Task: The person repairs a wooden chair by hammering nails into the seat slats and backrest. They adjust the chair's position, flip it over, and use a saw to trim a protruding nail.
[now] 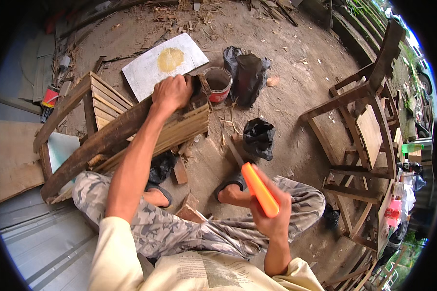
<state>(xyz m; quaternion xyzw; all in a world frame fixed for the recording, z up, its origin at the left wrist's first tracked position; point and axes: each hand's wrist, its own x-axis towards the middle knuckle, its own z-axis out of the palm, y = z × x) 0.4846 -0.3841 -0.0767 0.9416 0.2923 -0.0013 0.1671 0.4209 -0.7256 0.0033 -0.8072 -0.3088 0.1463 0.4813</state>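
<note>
My left hand (172, 92) is closed on the upper end of a dark, curved wooden beam of a slatted chair (116, 121). The chair lies tilted across my left knee, its pale slats showing below the beam. In my right hand (275, 213) is an orange-handled tool with a thin blade (260, 190), gripped by the handle. Its narrow blade points away from me, just right of the slats and apart from them. Whether the blade is a saw or a knife I cannot tell.
Beyond the chair are a white board (153, 60) with a yellowish patch, a reddish tub (218, 85) and black plastic bags (247, 77). Another black bag (258, 138) stands nearer. Wooden chair frames (359, 126) crowd the right. Wood scraps (187, 206) lie between my feet.
</note>
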